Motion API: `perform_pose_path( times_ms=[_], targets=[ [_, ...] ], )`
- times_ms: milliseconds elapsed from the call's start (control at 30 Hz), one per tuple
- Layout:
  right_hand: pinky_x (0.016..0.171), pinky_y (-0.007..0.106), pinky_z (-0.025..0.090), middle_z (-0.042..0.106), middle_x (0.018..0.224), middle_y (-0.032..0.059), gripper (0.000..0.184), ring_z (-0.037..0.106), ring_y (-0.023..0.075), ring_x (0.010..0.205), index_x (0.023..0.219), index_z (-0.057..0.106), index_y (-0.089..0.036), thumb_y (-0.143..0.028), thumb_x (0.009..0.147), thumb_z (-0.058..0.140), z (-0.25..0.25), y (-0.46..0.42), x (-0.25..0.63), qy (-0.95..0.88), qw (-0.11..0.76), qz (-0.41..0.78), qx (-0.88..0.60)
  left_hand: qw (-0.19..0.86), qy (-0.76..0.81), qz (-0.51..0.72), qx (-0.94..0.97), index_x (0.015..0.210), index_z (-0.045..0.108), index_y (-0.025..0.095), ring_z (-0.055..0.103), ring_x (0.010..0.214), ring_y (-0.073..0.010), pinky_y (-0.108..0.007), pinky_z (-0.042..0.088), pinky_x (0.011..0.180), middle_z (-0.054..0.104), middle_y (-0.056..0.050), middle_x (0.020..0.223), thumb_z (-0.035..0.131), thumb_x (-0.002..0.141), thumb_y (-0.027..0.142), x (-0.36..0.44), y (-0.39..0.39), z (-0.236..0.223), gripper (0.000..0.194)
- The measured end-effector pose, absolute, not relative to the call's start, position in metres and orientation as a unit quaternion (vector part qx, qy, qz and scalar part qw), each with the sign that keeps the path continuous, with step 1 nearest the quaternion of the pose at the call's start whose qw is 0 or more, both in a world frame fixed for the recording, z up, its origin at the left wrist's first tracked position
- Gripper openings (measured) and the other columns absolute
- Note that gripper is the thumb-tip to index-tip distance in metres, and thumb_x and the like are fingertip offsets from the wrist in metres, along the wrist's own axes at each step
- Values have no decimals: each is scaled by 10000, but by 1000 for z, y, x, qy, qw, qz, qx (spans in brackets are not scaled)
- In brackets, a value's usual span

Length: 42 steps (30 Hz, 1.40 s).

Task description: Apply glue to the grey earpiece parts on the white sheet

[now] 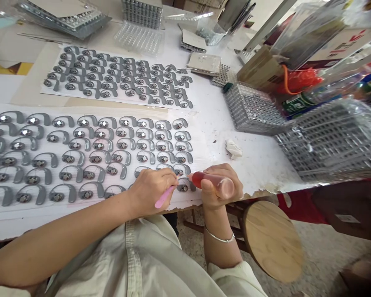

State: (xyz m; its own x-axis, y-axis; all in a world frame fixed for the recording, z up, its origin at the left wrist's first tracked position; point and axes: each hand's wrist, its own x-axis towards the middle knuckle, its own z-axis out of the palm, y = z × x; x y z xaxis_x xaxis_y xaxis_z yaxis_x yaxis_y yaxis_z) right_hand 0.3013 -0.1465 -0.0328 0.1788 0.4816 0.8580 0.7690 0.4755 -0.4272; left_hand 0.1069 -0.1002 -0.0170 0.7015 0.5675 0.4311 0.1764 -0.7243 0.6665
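My left hand (153, 189) is closed in a pinch on a slim pink-handled tool (165, 196); its tip is hidden by my fingers. Wrapped in my right hand (221, 185) is a small squeeze bottle of reddish liquid (214, 183), tilted so its nozzle points left toward my left fingertips. Both hands meet over the lower right corner of a white sheet (200, 159), which carries rows of grey hook-shaped parts (144, 145), each with a shiny round metal piece. One such part (185, 185) lies just under the bottle's nozzle.
A second sheet of grey hook parts (117, 78) lies farther back. Stacked clear trays (253, 107) and a larger stack (330, 136) stand at the right. A crumpled tissue (234, 149) lies near my right hand. A round wooden stool (273, 241) stands below the table edge.
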Motion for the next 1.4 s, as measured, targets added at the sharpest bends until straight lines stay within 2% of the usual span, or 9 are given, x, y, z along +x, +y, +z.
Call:
perform_pose_path(
  times_ms=[167, 433, 967, 1400],
  targets=[
    [456, 293, 412, 559, 616, -12, 203, 517, 140, 537, 780, 578, -196, -377, 782, 669, -33, -148, 302, -630, 582, -109, -502, 389, 242, 312, 832, 814, 683, 151, 687, 758, -156, -257, 553, 679, 726, -49, 835, 521, 799, 112, 106, -93, -14, 167],
    [449, 295, 415, 572, 615, -12, 184, 515, 138, 527, 779, 582, -195, -356, 783, 670, -30, -146, 299, -636, 593, -97, -484, 459, 288, 279, 793, 816, 728, 146, 673, 655, -151, -233, 497, 585, 733, -35, 755, 562, 771, 125, 105, -86, -9, 173],
    [480, 294, 432, 596, 652, -9, 170, 531, 138, 563, 839, 585, -193, -327, 785, 675, -32, -143, 297, -647, 597, -94, -465, 461, 298, 271, 791, 822, 738, 141, 676, 677, -156, -236, 497, 604, 735, -35, 778, 575, 762, 120, 106, -87, -10, 175],
    [462, 295, 421, 584, 624, -14, 192, 534, 144, 537, 805, 580, -213, -383, 783, 664, -33, -141, 295, -640, 588, -81, -488, 463, 299, 272, 789, 811, 739, 135, 667, 662, -153, -231, 495, 604, 729, -42, 759, 575, 760, 115, 106, -87, -8, 172]
  ],
)
